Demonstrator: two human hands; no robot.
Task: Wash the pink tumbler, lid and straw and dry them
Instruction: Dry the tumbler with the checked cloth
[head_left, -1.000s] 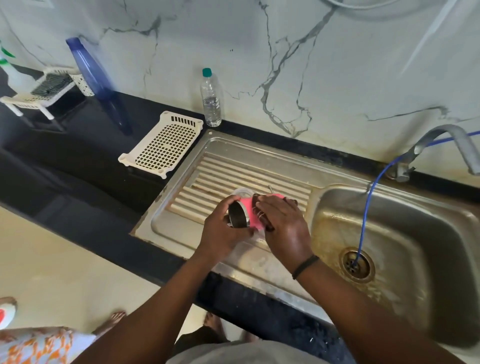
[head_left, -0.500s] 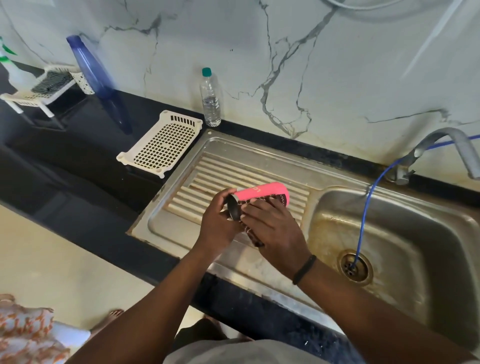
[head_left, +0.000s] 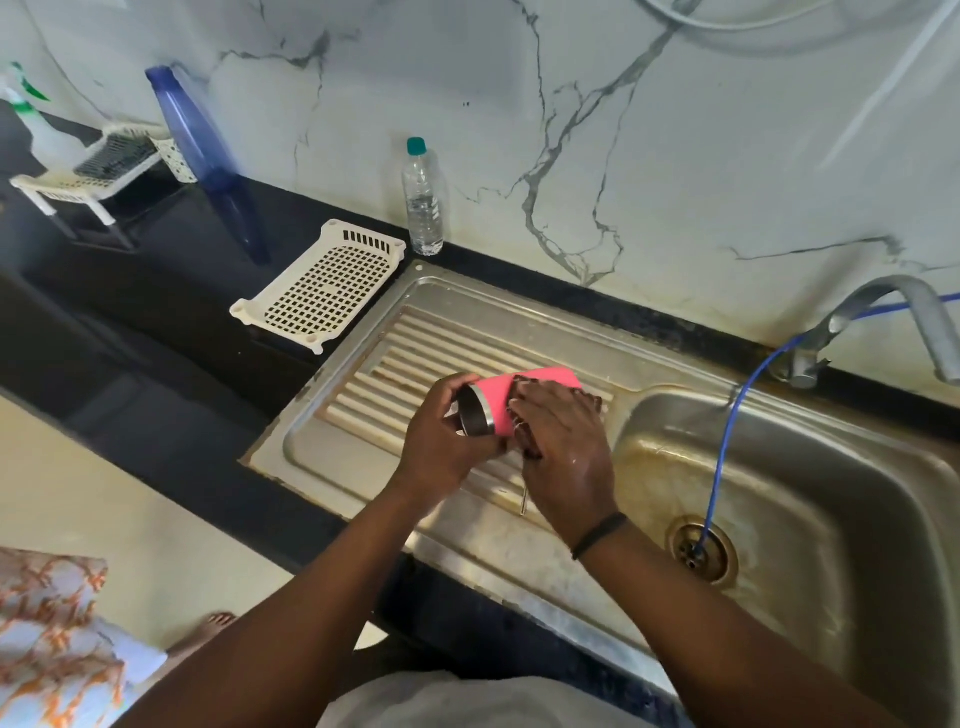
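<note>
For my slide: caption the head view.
Left hand holds pink tumbler; right hand scrubs it over sink drainboard.

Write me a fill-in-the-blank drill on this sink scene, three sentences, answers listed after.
1. The left hand grips the steel rim end of the ____ tumbler.
2. The right hand rubs a dark scrubber against the tumbler above the ribbed ____ of the sink.
3. A blue hose runs from the tap down into the ____.

Answers: pink; drainboard; drain
</note>
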